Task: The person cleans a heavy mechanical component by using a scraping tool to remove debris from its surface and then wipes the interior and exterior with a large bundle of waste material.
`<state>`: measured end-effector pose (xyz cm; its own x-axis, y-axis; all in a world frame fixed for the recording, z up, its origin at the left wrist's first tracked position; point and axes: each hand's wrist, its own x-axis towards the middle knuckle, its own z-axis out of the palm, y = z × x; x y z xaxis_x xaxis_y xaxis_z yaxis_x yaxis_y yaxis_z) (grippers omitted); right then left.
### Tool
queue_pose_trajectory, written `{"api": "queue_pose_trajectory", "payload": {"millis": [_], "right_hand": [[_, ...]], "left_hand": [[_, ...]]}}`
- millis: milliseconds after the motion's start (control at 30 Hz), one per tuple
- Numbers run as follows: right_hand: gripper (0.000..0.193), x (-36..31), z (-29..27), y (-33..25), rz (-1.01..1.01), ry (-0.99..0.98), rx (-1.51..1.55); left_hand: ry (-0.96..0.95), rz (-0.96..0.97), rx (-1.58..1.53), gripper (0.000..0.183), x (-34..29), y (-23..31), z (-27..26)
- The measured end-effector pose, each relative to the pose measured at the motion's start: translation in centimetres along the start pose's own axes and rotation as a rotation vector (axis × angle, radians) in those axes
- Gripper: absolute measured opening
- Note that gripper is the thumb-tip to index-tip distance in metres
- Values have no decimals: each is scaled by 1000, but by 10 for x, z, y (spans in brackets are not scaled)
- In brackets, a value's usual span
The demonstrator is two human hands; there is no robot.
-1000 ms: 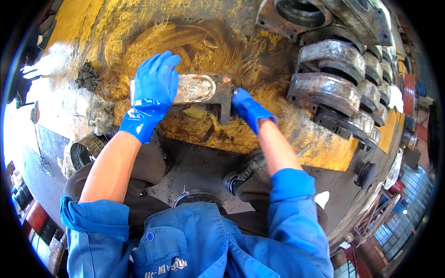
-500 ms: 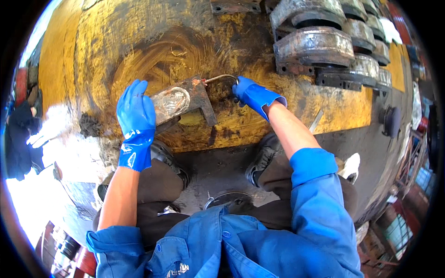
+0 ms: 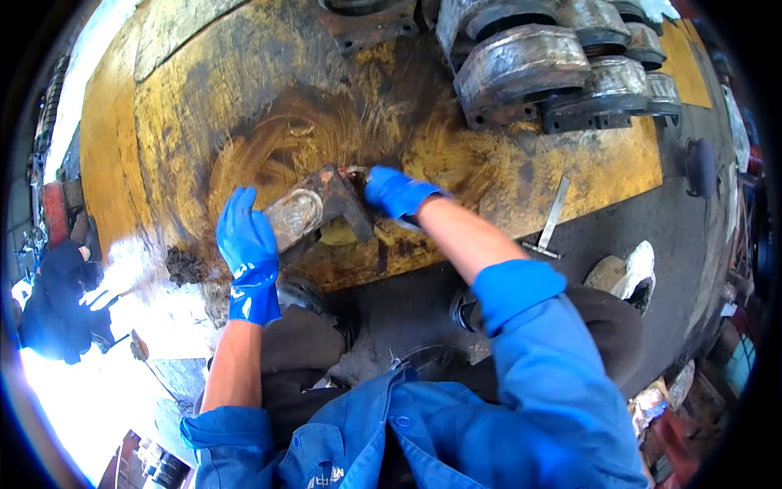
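On worktop [image 3: 521, 175], left grip [image 3: 247, 231] uncurled by bracket [image 3: 324, 198], right grip [image 3: 396, 194] clutching rod [image 3: 356, 169], jacket [image 3: 349, 428] lettered.

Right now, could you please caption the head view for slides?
Gloved left hand and right hand flank a metal bracket on a yellow surface.

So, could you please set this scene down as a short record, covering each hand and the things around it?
Left hand: blue-gloved left hand, fingers extended, at the left end of the rusty grey metal bracket
Right hand: blue-gloved right hand, fingers curled, beside the bracket's right end; grip contents unclear
Surface: worn yellow work surface with dark stains
Upper right: grouped grey metal housings with curved sides
Right front: long thin silver metal strip
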<state>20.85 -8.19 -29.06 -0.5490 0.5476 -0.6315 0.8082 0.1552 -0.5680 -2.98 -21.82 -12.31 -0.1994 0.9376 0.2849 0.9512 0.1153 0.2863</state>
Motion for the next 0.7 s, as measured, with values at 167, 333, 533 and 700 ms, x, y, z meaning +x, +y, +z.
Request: {"api": "queue_pose_trajectory", "payload": {"millis": [167,333,533,700], "right_hand": [[29,-8,-33,15,115,-92,57],[33,-8,-23,25,-93,-69,-105],[32,-13,-39,20,-39,-140,-56],[32,-15,-38,20,-193,-171,-250]], "left_hand": [[-11,-7,25,32,-7,-7,-5],[-19,19,0,34,1,3,2],[-21,-11,13,34,-3,-3,-2],[-27,10,-2,33,0,4,1]]}}
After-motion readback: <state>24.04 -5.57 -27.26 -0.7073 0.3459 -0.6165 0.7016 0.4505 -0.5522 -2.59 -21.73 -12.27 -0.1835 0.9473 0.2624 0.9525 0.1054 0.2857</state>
